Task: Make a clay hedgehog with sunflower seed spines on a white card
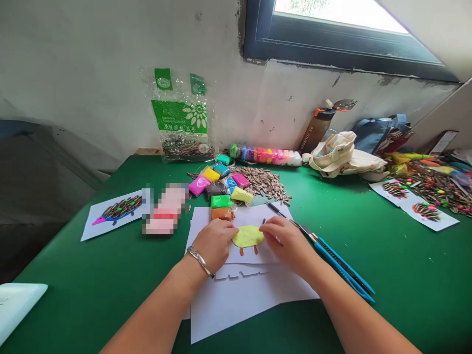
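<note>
Head view | green table [110,275] | white paper [236,295] under both hands | blue scissors [339,265] just right of it | left hand [214,243] and right hand [285,241], fingers uncurled, press the yellow clay [248,236] edges, gripping nothing | seeds [263,179] behind

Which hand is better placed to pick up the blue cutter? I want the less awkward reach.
Probably the right hand: the blue cutter lies just beside it on the table, while the left hand sits across the yellow clay.
</note>
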`<state>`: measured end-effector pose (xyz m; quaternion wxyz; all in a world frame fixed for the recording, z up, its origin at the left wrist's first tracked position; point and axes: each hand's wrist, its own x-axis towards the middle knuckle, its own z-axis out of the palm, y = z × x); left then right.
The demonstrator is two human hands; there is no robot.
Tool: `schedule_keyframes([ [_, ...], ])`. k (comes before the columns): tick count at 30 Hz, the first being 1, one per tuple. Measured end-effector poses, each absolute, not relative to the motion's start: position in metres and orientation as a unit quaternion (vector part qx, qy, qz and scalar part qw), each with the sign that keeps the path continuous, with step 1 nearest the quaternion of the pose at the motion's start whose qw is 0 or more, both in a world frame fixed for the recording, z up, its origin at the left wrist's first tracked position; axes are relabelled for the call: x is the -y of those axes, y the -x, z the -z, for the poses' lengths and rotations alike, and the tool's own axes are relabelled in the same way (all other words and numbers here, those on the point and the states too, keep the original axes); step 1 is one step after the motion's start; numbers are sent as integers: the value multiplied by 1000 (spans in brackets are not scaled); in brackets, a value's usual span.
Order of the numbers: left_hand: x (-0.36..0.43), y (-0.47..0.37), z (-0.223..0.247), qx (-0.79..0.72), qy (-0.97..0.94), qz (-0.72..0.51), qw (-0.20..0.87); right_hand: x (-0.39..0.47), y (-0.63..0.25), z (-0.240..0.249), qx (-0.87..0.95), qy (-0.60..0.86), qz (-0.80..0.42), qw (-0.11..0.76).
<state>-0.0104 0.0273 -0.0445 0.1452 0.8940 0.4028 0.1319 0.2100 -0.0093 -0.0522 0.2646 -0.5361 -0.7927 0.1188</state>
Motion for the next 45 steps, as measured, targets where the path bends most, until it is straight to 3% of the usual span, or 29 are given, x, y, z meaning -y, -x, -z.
schedule_keyframes([
  [16, -27, 10, 46, -412, -894, -103, 144, 37, -207, 59, 865, 462, 2, 195],
  [45, -28, 9, 47, -410, -892, -105, 157, 32, -184, 52, 873, 450, -37, 185],
])
